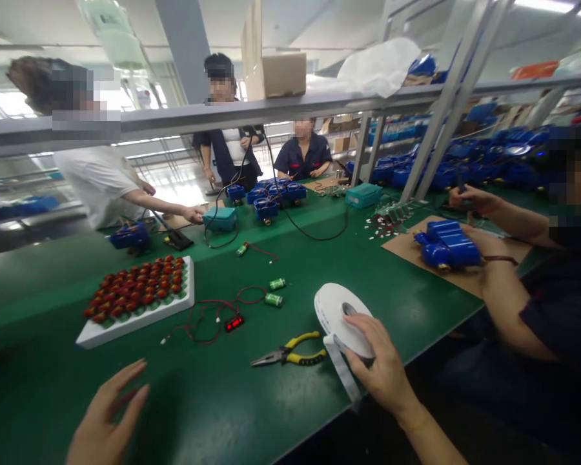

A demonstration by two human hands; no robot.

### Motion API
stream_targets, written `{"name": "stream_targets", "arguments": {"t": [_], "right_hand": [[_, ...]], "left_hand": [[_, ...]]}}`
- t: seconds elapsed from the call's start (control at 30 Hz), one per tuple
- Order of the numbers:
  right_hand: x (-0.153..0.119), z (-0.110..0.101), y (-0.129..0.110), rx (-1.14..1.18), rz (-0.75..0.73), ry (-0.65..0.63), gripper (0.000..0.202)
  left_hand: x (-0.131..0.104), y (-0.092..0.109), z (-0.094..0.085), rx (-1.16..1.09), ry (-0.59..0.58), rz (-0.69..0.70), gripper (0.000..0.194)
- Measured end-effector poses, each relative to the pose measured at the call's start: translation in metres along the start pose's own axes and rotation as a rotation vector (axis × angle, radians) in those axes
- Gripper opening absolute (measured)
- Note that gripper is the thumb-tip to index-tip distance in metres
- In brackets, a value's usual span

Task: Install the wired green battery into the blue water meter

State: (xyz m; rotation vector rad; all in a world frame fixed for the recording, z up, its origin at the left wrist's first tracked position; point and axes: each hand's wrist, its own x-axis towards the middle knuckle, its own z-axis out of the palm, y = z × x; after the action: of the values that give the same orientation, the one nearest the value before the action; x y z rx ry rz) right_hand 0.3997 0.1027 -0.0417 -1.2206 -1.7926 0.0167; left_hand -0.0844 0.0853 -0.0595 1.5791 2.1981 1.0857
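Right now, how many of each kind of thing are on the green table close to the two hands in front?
White tape roll, under the right hand: 1
Yellow-handled pliers: 1
Small green cylinders with wires: 3
Red number display: 1
White tray of red parts: 1
Total: 7
The left hand holds nothing.
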Motion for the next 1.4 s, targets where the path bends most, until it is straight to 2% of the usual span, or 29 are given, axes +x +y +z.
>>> {"name": "stream_targets", "arguments": {"t": [0.03, 0.07, 0.17, 0.23, 0.37, 0.47, 0.6, 0.73, 0.83, 0.97, 1.27, 1.4], "right_hand": [[0.001, 0.004, 0.0, 0.001, -0.01, 0.001, 0.036], [0.001, 0.009, -0.001, 0.002, -0.019, 0.002, 0.035], [0.003, 0.02, 0.0, 0.01, -0.047, 0.005, 0.035], [0.004, 0.025, 0.002, 0.019, -0.06, 0.012, 0.035], [0.004, 0.031, 0.006, 0.006, -0.087, 0.029, 0.034], [0.003, 0.032, 0.008, -0.03, -0.107, 0.036, 0.035], [0.002, 0.031, 0.005, -0.072, -0.142, 0.018, 0.034], [0.003, 0.03, 0.0, -0.086, -0.149, -0.001, 0.034], [0.003, 0.03, -0.001, -0.102, -0.134, 0.002, 0.034], [0.002, 0.031, 0.0, -0.121, -0.128, 0.01, 0.035], [0.002, 0.033, 0.007, -0.197, -0.145, 0.048, 0.034], [-0.004, 0.036, 0.02, -0.218, -0.167, 0.074, 0.037]], "left_hand": [[-0.008, 0.017, 0.01, -0.094, -0.074, 0.07, 0.069], [-0.015, 0.035, 0.021, -0.144, -0.121, 0.13, 0.062], [-0.035, 0.084, 0.049, -0.162, -0.304, 0.334, 0.032], [-0.045, 0.108, 0.063, -0.148, -0.387, 0.434, 0.025], [-0.054, 0.142, 0.083, -0.069, -0.52, 0.596, 0.028], [-0.052, 0.159, 0.1, -0.033, -0.558, 0.642, 0.032], [-0.049, 0.172, 0.126, -0.028, -0.551, 0.665, 0.037], [-0.045, 0.182, 0.148, -0.069, -0.531, 0.666, 0.022], [-0.045, 0.187, 0.157, -0.103, -0.512, 0.647, 0.017], [-0.045, 0.188, 0.16, -0.144, -0.508, 0.609, 0.019], [-0.041, 0.184, 0.151, -0.236, -0.596, 0.532, 0.035], [-0.036, 0.176, 0.167, -0.254, -0.59, 0.524, 0.042]]}}
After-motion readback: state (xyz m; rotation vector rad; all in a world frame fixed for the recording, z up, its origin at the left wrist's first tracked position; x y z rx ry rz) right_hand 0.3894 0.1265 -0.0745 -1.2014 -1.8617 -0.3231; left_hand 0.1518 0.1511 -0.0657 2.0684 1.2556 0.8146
